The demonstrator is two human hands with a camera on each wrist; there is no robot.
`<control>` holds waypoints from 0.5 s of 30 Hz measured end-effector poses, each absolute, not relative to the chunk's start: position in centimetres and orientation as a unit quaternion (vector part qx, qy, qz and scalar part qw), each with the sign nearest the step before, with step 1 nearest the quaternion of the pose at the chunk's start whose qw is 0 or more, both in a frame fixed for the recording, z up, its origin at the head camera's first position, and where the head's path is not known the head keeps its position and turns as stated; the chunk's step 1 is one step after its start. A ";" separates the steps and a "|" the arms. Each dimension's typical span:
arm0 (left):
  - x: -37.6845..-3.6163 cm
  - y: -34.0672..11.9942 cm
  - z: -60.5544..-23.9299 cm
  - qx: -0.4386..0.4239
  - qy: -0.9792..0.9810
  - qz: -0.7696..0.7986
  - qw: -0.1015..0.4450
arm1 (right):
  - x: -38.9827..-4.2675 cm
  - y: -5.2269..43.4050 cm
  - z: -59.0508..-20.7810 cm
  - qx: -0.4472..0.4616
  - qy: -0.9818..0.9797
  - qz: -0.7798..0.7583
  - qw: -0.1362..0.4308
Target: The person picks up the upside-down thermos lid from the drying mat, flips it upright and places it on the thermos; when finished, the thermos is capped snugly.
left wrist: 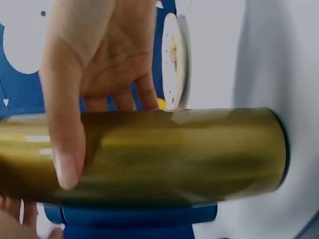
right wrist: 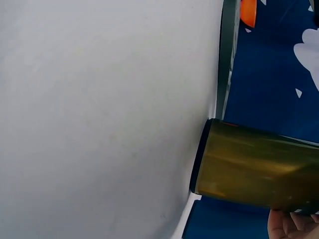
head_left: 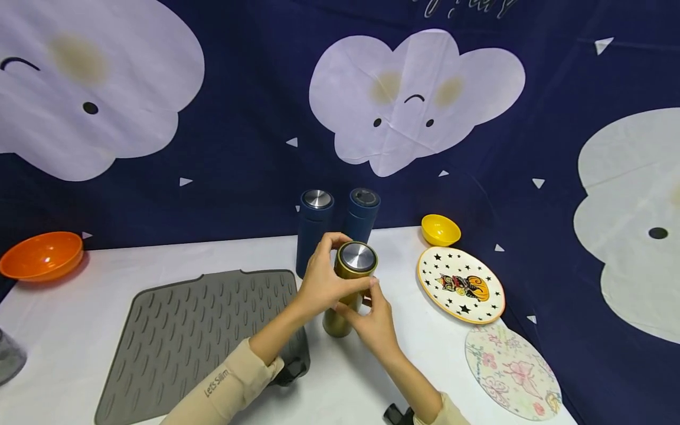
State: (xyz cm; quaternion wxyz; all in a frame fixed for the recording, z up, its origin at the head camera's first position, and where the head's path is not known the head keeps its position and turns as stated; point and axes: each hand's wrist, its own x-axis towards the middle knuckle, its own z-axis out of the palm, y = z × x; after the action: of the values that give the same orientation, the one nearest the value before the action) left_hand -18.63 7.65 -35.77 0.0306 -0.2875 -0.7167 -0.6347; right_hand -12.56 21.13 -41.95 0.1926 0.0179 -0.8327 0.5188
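Observation:
A gold flask (head_left: 344,321) with a silver disc on its lid stands roughly upright; whether its base touches the table cannot be told. My left hand (head_left: 323,283) grips it near the top, thumb across the front and fingers round the far side. Lower down, my right hand (head_left: 376,324) holds it from the right, its thumb (left wrist: 67,167) lying across the gold body in the left wrist view. Fingertips (right wrist: 289,224) touch the flask (right wrist: 249,167) at the lower right of the right wrist view. Two dark blue flasks, one silver-topped (head_left: 313,230) and one dark-topped (head_left: 362,218), stand behind.
A grey ridged mat (head_left: 207,336) lies to the left. Beyond it sits an orange bowl (head_left: 42,257). On the right are a yellow bowl (head_left: 441,230), a star-patterned plate (head_left: 461,285) and a round floral mat (head_left: 512,372). A grey object (head_left: 9,357) is cut off at the left edge.

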 end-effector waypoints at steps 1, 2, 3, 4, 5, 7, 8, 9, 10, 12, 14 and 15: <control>-18.8 7.5 -35.8 -0.303 -0.697 -0.650 0.020 | -12.6 21.1 -42.0 0.020 -0.832 0.519 0.194; -18.9 7.3 -35.9 -0.321 -0.676 -0.663 0.002 | -12.5 21.1 -42.0 0.020 -0.833 0.518 0.195; -19.1 7.1 -36.0 -0.340 -0.657 -0.672 -0.017 | -12.6 21.2 -42.0 0.020 -0.833 0.518 0.195; -19.3 7.0 -36.0 -0.355 -0.641 -0.680 -0.039 | -12.6 21.2 -42.1 0.021 -0.832 0.518 0.197; -19.4 6.9 -36.0 -0.361 -0.633 -0.682 -0.060 | -12.6 21.3 -42.1 0.023 -0.832 0.518 0.200; -19.3 7.0 -36.0 -0.354 -0.648 -0.670 -0.077 | -12.6 21.3 -42.1 0.024 -0.831 0.517 0.202; -19.2 7.1 -36.0 -0.345 -0.668 -0.656 -0.072 | -12.6 21.3 -42.1 0.023 -0.832 0.516 0.203; -19.2 7.2 -36.0 -0.338 -0.684 -0.643 -0.068 | -12.6 21.3 -42.1 0.024 -0.832 0.516 0.204; -19.3 7.3 -35.9 -0.336 -0.693 -0.634 -0.070 | -12.6 21.3 -42.1 0.025 -0.832 0.516 0.205; -19.7 7.3 -36.0 -0.338 -0.693 -0.631 -0.090 | -12.6 21.2 -42.0 0.027 -0.831 0.517 0.204; -20.4 7.1 -36.0 -0.358 -0.662 -0.645 -0.130 | -12.5 21.2 -41.9 0.027 -0.831 0.518 0.199; -20.9 6.9 -36.0 -0.368 -0.638 -0.657 -0.160 | -12.6 21.1 -41.8 0.026 -0.832 0.518 0.196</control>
State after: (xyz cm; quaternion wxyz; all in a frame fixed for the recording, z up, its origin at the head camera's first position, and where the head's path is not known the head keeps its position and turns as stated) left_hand -20.86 6.92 -36.04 -0.1602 -0.3681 -0.6384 -0.6567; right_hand -12.55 21.14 -41.84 0.1965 0.0262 -0.8321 0.5180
